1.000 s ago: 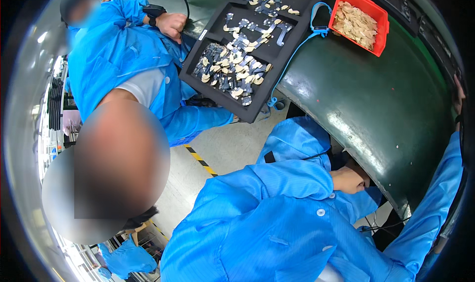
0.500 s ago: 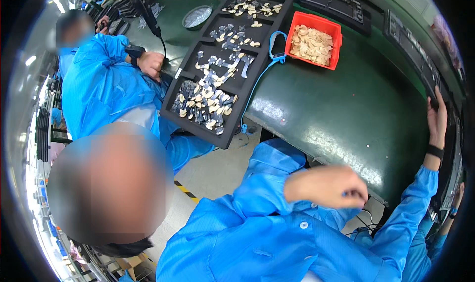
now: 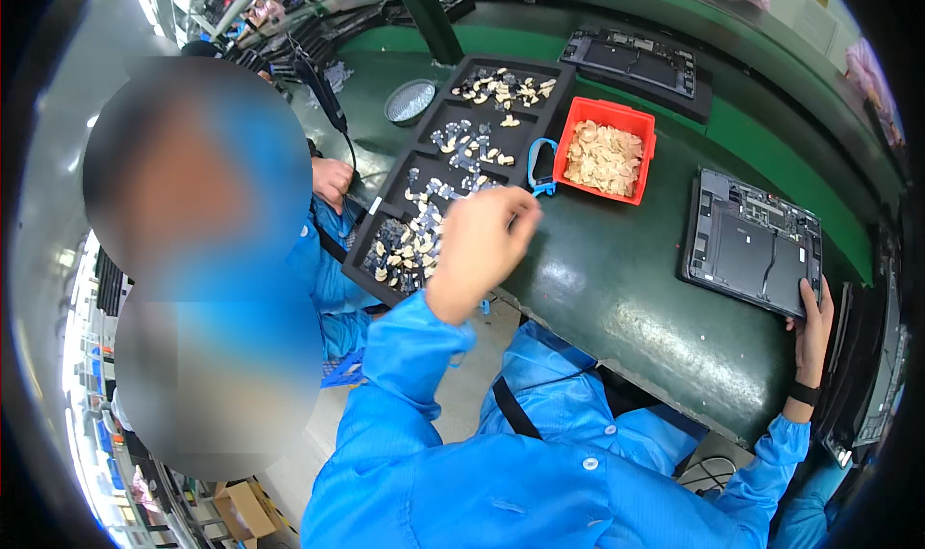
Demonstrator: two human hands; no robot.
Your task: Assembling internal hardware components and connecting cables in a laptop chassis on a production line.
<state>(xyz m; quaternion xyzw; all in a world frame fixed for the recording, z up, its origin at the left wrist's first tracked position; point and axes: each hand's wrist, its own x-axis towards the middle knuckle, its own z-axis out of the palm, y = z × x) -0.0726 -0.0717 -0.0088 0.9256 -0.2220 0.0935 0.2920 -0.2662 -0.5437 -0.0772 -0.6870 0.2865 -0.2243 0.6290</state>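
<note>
My left hand (image 3: 485,250) is over the near end of a black compartment tray (image 3: 380,205), in front of the small parts in it. Its fingers are curled in, and whatever they may hold is hidden. The tray's compartments hold dark flex-cable pieces and cream-coloured tabs (image 3: 424,245). On the right, my right hand (image 3: 812,327), with a black wrist strap, grips the near right corner of an opened laptop base (image 3: 737,250). Its thumb lies on top and the fingers go under the edge. The laptop base lies at a slant on the green table.
A red bin (image 3: 647,154) of cream peeled pieces stands beside the tray. A blue wrist-strap cord (image 3: 542,168) lies between them. Another opened laptop base (image 3: 631,62) sits at the back. To the left are a round dish (image 3: 409,103), a hanging electric screwdriver (image 3: 323,94) and a co-worker's hand (image 3: 331,180).
My left hand has moved left and forward from near my body to the tray. My right hand has brought the laptop base from the right-hand side onto the table. The view has shifted.
</note>
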